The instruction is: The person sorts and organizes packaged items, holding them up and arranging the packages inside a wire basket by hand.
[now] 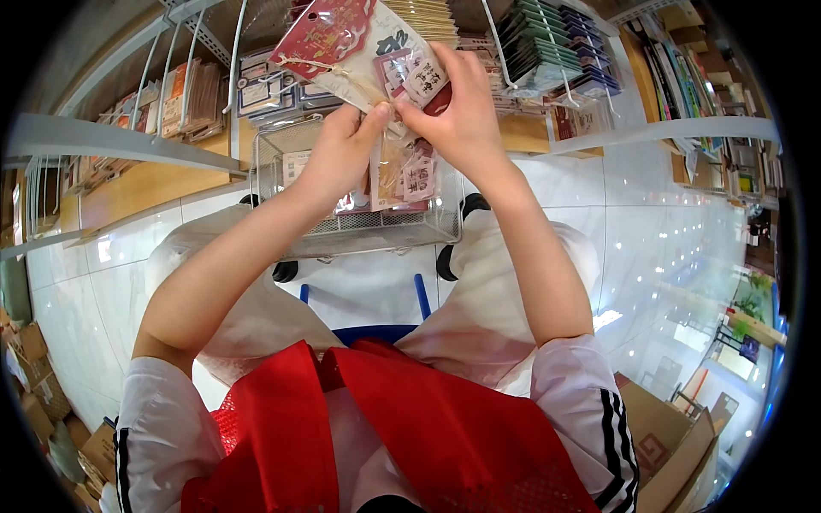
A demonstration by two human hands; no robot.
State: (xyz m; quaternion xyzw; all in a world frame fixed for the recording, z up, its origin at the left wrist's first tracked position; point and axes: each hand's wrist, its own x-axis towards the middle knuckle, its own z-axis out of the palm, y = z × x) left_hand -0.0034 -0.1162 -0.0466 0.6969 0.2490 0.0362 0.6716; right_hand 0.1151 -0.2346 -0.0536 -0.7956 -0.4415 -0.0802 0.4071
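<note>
Head view: the left hand (pixel 346 150) and right hand (pixel 462 111) each have a narrow grip on a tasselled card packet (pixel 368 60), thumbs meeting at its lower part. It is held tilted above the far edge of a wire mesh basket (pixel 368 235), in which other packets (pixel 406 179) lie towards the right-hand side.

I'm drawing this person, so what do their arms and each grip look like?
White short sleeves with black stripes down the outside. The forearms are bare. The left grip and right grip wear no gloves.
</note>
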